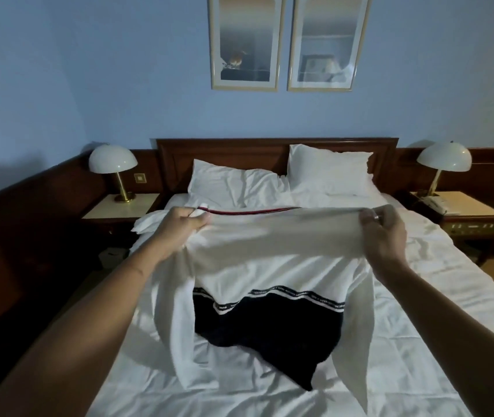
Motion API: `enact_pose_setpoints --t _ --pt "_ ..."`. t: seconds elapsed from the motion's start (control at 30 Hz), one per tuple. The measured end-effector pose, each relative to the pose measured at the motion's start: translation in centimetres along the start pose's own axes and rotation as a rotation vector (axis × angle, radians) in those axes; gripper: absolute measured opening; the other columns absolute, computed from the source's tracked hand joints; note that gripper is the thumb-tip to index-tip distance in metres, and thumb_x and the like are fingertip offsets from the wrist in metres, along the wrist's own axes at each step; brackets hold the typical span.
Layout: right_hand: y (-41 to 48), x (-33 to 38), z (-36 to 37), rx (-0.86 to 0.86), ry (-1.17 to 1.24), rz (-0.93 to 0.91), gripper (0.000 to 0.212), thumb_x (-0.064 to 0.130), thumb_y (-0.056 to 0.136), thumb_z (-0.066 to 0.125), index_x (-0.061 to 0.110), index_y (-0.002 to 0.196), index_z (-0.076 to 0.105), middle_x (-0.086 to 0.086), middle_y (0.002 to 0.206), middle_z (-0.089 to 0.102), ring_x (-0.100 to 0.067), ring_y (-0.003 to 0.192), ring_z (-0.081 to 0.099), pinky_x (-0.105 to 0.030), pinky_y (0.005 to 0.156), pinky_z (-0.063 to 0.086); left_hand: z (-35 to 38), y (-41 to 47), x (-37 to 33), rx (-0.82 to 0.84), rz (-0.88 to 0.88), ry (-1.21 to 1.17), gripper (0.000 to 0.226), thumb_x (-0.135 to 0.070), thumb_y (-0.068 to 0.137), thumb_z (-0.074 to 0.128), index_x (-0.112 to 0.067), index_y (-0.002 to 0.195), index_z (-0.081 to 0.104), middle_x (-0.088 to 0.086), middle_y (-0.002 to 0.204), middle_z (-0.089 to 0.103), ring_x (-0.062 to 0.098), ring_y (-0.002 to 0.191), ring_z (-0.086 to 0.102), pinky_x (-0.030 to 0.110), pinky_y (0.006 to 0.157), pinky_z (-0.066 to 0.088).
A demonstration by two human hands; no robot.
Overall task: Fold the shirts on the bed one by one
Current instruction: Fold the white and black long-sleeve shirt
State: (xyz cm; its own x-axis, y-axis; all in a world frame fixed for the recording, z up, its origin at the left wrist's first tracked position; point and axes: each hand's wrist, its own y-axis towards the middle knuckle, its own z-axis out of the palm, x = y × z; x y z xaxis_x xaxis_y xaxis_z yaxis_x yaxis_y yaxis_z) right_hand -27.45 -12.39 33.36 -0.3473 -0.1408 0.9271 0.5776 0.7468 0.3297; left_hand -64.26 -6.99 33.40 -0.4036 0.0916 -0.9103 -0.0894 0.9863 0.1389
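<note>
A white shirt (269, 260) with a dark navy lower part and a lettered band hangs stretched above the bed (420, 311). My left hand (184, 225) grips its upper left corner, near a red and dark striped trim. My right hand (382, 228) pinches the upper right corner, a ring showing on one finger. Both hands hold the top edge taut at about the same height. The navy hem drapes onto the sheet and both white sleeves hang down at the sides. More white cloth (149, 222) lies bunched at the bed's left edge, behind my left hand.
Two white pillows (233, 185) lean on the wooden headboard (239, 152). A nightstand with a dome lamp (113, 164) stands on the left, and another lamp (444, 161) with a telephone (433, 203) on the right. Wooden floor shows at the far right.
</note>
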Motion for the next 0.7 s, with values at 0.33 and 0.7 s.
enact_pose_setpoints --t 0.33,0.7 --pt "-9.6 0.2 7.8 0.916 -0.006 -0.073 0.025 0.033 0.088 0.083 0.010 0.089 0.071 0.004 0.074 0.071 -0.008 0.068 0.067 -0.024 0.065 0.049 3.9 -5.8 -4.5 0.520 0.221 -0.194 0.032 -0.015 0.103 0.064 -0.027 0.077 0.077 -0.010 0.074 0.068 0.003 0.072 0.062 0.018 0.072 0.046" --pt "-10.2 1.6 7.9 0.712 0.416 0.042 0.022 -0.002 0.093 0.064 0.013 0.091 0.081 -0.001 0.091 0.078 -0.014 0.086 0.071 -0.027 0.079 0.054 3.9 -6.4 3.2 -0.070 0.154 -0.132 0.014 -0.024 0.089 0.077 -0.017 0.078 0.077 0.007 0.070 0.071 0.020 0.067 0.062 0.046 0.069 0.055"
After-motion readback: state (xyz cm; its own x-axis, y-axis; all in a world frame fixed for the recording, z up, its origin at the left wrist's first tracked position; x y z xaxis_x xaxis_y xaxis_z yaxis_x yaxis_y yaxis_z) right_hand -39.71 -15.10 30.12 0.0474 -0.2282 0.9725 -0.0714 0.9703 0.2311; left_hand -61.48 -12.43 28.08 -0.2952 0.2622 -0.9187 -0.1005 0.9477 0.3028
